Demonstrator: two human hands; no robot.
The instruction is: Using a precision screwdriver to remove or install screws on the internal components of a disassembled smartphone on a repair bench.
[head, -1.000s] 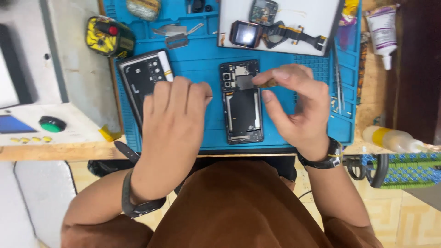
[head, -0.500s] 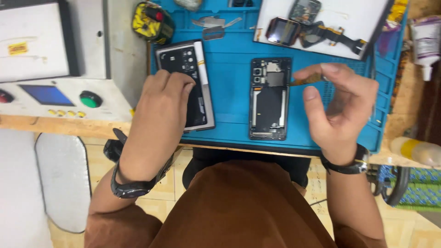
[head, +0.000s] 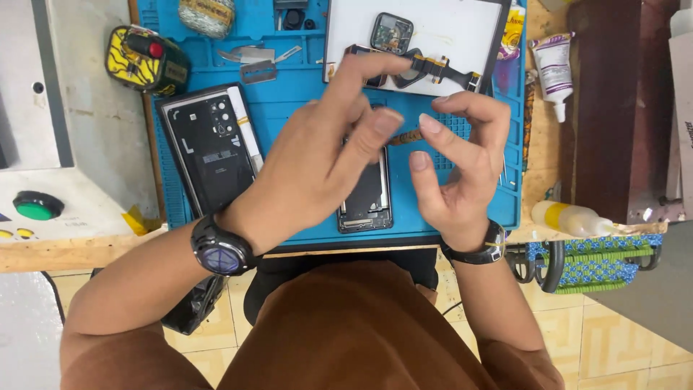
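Both hands, left hand point(head: 317, 166) and right hand point(head: 458, 170), fingers apart, hover over opened phone point(head: 367, 198) on blue mat point(head: 289, 108).

The person wears a rust-brown top point(head: 361, 325) with short sleeves that end above the elbows, leaving both forearms bare. On the left wrist sits a chunky black watch point(head: 220, 249) with a round, bluish-purple face. On the right wrist, toward four o'clock from it, is a slimmer black watch point(head: 480, 249) with a small metal-coloured piece on its band.
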